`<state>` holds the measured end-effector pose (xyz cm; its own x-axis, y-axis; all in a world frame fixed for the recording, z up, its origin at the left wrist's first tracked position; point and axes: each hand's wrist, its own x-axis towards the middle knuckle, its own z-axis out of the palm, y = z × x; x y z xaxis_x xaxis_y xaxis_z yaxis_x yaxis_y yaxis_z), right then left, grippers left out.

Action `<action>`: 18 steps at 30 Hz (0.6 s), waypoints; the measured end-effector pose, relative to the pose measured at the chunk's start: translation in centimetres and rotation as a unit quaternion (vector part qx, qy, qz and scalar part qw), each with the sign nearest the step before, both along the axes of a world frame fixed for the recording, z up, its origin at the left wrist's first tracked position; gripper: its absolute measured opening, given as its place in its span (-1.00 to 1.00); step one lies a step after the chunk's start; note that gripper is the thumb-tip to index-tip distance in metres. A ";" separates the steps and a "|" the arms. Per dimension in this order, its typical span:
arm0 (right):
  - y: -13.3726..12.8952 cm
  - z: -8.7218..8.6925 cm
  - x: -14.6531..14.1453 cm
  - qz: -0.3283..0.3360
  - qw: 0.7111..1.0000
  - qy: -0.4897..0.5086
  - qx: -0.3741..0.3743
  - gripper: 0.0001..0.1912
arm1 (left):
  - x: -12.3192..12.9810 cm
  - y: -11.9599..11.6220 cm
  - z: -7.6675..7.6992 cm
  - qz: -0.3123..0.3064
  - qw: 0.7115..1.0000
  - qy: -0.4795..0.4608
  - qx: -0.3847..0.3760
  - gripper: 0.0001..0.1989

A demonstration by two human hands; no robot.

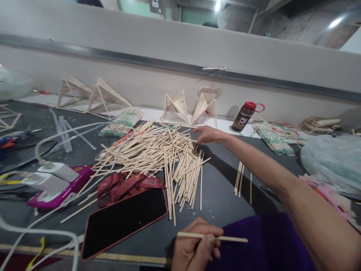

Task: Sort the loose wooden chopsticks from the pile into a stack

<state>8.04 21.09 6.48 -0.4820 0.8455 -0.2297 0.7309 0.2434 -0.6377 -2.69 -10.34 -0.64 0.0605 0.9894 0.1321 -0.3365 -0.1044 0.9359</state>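
Note:
My left hand (197, 242), at the bottom centre, is closed around a thin wooden stick (231, 238), which lies roughly level between thumb and fingers. My right hand (208, 134) reaches across to the right edge of a large loose pile of wooden sticks (146, 150). Its fingers point left and are apart; I see nothing held in them. Below that hand, a more aligned bunch of sticks (187, 180) fans towards me. Several separate sticks (239, 178) lie under my right forearm.
A phone (125, 222), a red lanyard (121, 188) and a purple power strip (60, 190) with white plugs and cables lie left. Stick frames (176, 107) stand along the wall, near a bottle (244, 116). Bagged sticks (273, 139) and purple cloth (262, 241) are on the right.

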 end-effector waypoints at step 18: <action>0.8 -2.7 8.9 -0.025 0.905 -0.347 0.244 -0.64 | 0.9 0.1 0.1 0.066 0.998 0.015 -0.007 -0.75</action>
